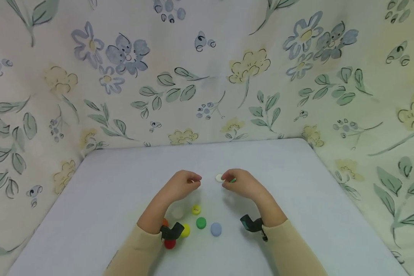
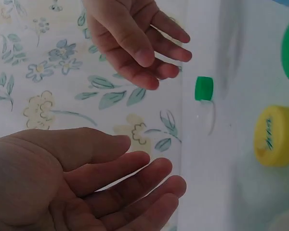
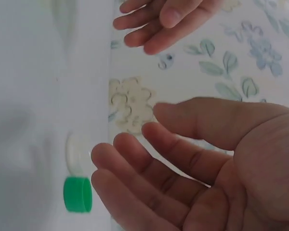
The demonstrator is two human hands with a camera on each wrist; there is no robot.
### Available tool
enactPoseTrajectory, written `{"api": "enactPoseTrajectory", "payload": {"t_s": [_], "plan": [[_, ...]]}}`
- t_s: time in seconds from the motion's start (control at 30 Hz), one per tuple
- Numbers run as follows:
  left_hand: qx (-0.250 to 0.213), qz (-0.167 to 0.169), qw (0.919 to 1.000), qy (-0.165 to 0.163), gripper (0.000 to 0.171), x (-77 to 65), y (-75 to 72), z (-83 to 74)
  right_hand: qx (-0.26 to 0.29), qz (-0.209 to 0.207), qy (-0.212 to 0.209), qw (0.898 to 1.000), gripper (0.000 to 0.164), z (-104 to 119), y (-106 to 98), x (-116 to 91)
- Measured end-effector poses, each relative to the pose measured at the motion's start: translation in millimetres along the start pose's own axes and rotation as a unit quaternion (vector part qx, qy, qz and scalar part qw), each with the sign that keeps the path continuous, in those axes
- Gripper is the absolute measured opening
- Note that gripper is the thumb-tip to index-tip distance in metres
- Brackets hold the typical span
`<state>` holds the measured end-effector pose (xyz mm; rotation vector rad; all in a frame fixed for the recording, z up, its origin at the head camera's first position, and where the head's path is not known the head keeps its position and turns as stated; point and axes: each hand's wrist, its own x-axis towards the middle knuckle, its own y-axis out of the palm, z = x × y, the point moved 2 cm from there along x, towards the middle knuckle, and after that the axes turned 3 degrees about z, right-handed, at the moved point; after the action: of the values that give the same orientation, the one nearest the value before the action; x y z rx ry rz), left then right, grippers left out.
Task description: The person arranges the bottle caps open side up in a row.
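My left hand (image 1: 183,184) hovers above the white table with its fingers loosely bent and nothing between them. Facing it, my right hand (image 1: 240,184) also hangs empty, thumb and fingers apart, as the right wrist view confirms. Below and beyond the right hand lie a white cap (image 1: 219,178) and a small green bottle cap (image 3: 77,194), side by side; the hand partly covers both in the head view. Nearer me, a yellow cap with dark writing (image 2: 275,136) lies close to a larger green cap (image 1: 201,222). Neither hand touches a cap.
A light blue cap (image 1: 216,229), another yellow cap (image 1: 185,230), a red cap (image 1: 170,244), an orange cap (image 1: 165,222) and a whitish cap (image 1: 177,212) lie around my left forearm. Flower-patterned cloth (image 1: 207,84) rises behind the white tabletop (image 1: 100,184).
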<state>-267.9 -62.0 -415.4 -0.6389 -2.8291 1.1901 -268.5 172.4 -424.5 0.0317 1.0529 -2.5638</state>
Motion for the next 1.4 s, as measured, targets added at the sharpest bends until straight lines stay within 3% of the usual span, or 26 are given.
{"api": "enactPoseTrajectory", "payload": {"t_s": [0.2,0.37,0.5,0.7,0.97,1.2,1.4], "plan": [[0.023,0.067,0.9974,-0.013,0.021,-1.3,3.3,16.8,-0.03,0.053,-0.048,0.997,0.026,16,24,-3],[0.061,0.12,0.9907,0.019,0.019,-0.4,12.3,15.7,-0.05,0.088,-0.079,0.992,0.024,22,47,-3],[0.093,0.137,0.986,0.017,0.016,-3.6,18.1,13.6,-0.076,0.093,-0.118,0.986,0.022,25,61,-2],[0.116,0.137,0.9834,0.027,0.015,-7.2,20.7,9.6,-0.107,0.073,-0.123,0.984,0.018,25,71,1],[0.106,0.135,0.9846,0.033,0.013,-8.5,19.8,8.9,-0.12,0.065,-0.116,0.984,0.019,23,77,5],[0.094,0.132,0.9865,0.022,0.012,-4.1,18.6,17.1,-0.106,0.051,-0.133,0.984,0.01,21,76,5],[0.064,0.094,0.9932,0.026,0.015,-0.2,14.9,23.4,-0.051,0.047,-0.082,0.994,0.01,17,74,10]]}}
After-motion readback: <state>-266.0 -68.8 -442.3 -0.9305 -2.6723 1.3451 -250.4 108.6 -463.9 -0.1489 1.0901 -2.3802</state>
